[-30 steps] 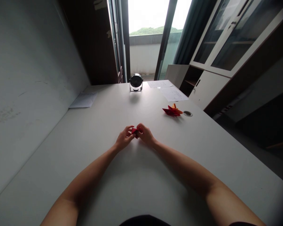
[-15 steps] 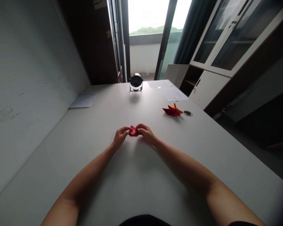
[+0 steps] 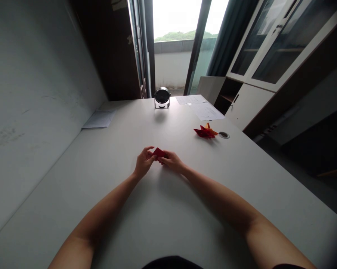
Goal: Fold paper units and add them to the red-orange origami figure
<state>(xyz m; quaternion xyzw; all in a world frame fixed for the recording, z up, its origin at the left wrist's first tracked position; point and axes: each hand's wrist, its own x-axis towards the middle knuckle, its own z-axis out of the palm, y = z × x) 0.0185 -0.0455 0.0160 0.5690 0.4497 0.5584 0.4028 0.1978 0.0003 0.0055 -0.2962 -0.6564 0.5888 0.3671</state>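
A small piece of folded red paper is held between my two hands over the middle of the white table. My left hand has its thumb against the paper's lower left side, while its index finger is lifted and curved away. From the right, my right hand pinches the paper between thumb and fingers. The paper shows a flat, diamond-like face with a corner pointing up. Farther right lie folded red and orange paper pieces, close together.
A round cable hole is beside the folded pieces. At the far edge stands a small round black device on a metal stand. Paper sheets lie at the back right and the back left, where a wall borders the table.
The red paper has turned from a creased, opened-out shape to a flat diamond-like face. My left index finger has lifted off it, and my right hand has shifted slightly.
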